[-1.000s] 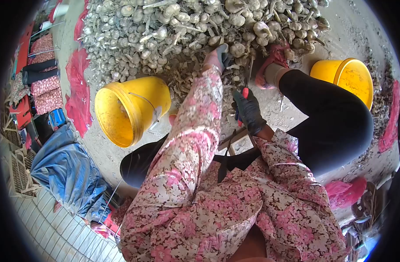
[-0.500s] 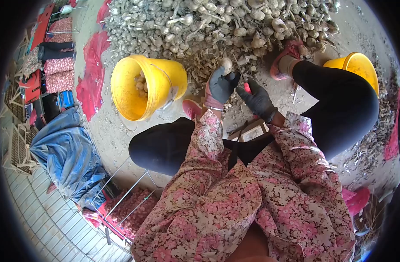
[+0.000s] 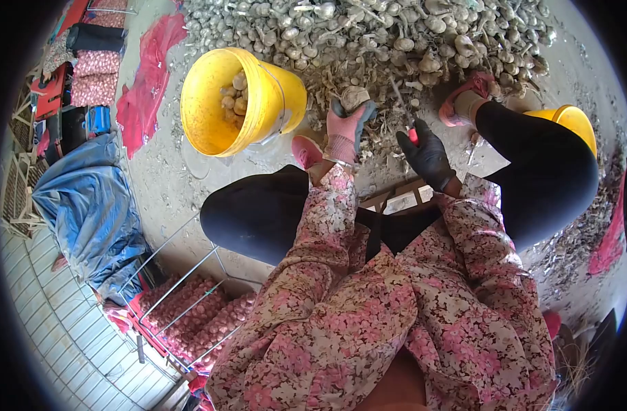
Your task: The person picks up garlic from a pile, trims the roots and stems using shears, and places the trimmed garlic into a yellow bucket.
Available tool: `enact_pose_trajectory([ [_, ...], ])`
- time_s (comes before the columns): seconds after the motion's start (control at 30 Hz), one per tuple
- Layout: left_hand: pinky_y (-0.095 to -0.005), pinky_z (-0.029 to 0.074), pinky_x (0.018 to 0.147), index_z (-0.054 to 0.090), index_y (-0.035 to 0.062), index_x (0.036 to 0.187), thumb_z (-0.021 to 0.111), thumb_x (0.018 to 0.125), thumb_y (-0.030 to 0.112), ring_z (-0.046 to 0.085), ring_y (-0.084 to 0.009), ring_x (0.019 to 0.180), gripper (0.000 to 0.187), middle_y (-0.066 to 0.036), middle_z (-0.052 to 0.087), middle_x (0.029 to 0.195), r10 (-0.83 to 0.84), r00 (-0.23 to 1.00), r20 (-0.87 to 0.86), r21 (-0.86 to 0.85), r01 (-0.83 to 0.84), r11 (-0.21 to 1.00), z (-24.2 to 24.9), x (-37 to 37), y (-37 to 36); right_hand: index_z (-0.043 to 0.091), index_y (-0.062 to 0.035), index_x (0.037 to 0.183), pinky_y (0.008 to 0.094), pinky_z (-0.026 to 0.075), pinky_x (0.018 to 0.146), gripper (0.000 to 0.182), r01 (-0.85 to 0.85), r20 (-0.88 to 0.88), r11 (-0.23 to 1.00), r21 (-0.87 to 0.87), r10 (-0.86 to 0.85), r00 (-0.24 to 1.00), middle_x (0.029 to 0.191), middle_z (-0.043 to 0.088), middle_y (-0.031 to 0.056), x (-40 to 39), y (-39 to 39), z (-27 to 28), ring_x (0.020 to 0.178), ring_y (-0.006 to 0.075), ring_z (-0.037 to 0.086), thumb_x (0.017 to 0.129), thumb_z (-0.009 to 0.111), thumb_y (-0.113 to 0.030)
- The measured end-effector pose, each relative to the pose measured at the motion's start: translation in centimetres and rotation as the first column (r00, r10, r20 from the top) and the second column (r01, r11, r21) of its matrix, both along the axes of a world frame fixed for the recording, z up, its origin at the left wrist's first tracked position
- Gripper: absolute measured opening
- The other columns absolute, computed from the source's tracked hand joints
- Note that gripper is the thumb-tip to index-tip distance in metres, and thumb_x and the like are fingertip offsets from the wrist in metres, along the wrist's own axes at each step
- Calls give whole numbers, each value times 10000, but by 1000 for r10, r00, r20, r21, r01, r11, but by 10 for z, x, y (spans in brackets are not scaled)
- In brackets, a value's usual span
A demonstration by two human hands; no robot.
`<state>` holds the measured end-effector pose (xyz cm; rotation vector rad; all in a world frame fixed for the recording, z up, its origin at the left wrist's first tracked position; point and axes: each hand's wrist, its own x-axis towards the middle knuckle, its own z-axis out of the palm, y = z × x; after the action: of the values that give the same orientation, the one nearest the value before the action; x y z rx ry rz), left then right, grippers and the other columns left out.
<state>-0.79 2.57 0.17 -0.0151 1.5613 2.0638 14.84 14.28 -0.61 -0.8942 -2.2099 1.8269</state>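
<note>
My left hand (image 3: pixel 348 130), in a pink and grey glove, has its fingers curled round a garlic bulb (image 3: pixel 355 97) at the near edge of the garlic heap (image 3: pixel 395 38). To its right, my right hand (image 3: pixel 427 156), in a dark glove, grips a knife (image 3: pixel 413 136) by its red handle. The thin blade points away toward the heap and is hard to make out against the scraps. A gap separates the two hands. Left of my left hand stands a tilted yellow bucket (image 3: pixel 276 103) with several garlic bulbs (image 3: pixel 235 96) inside.
Another yellow bucket (image 3: pixel 575 127) stands beyond my right knee. Dry stalks and skins (image 3: pixel 389 127) litter the floor before me. At the left lie a blue tarp (image 3: pixel 94 198), red netting (image 3: pixel 146 82) and filled mesh sacks (image 3: pixel 190 312) behind a metal frame.
My left hand has turned over, its pink glove side now showing, with the bulb still in it. My right hand has drawn away to the right with the knife. The view has shifted slightly.
</note>
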Motion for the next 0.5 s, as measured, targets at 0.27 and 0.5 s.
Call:
enact_pose_trajectory([
  [0.27,-280,463,901,503,-7,1201,740,695,4,615,-157,1005,558,-89,643,1085,-310,828,-467,-507,36,861,8,9,13,404,27,1308,452,484,723,742,-226,203,826,516,138,969,981,601,195,-8,5,24,842,349,613,754,693,-373],
  [0.5,-309,489,816,592,29,1027,759,680,107,646,-212,910,393,-97,666,955,-479,762,-435,-576,173,799,32,15,10,433,-3,1235,462,481,661,567,-302,236,827,474,212,948,852,609,204,1,7,20,776,379,612,807,656,-301],
])
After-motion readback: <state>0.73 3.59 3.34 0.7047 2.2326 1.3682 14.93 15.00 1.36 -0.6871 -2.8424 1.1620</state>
